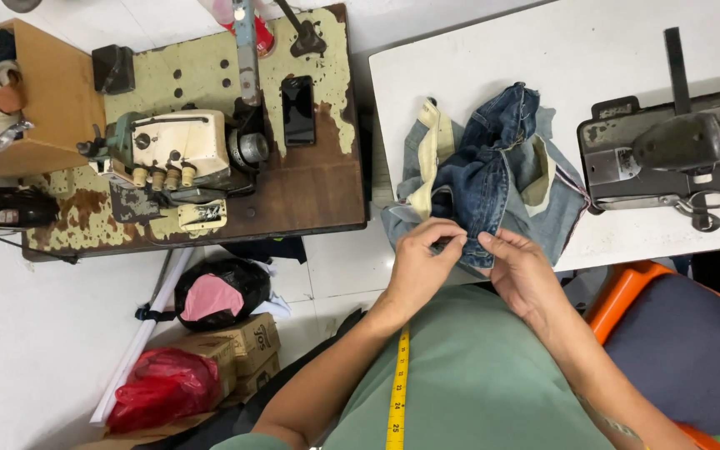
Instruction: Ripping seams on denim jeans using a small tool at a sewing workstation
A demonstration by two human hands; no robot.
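Observation:
A pair of blue denim jeans (493, 167) lies bunched, partly inside out, at the near edge of a white sewing table (543, 58). My left hand (422, 267) and my right hand (522, 271) both pinch the dark blue edge of the jeans that hangs toward me, thumbs and fingertips close together on the fabric. Pale pocket linings show on the jeans. A yellow measuring tape (399, 383) hangs down my green shirt.
A grey sewing machine (668, 150) sits on the white table's right. An old cream overlock machine (172, 154) and a black phone (298, 108) rest on a worn brown table (310, 187) at left. Bags and cardboard boxes (235, 342) lie on the floor; an orange chair (635, 287) stands at right.

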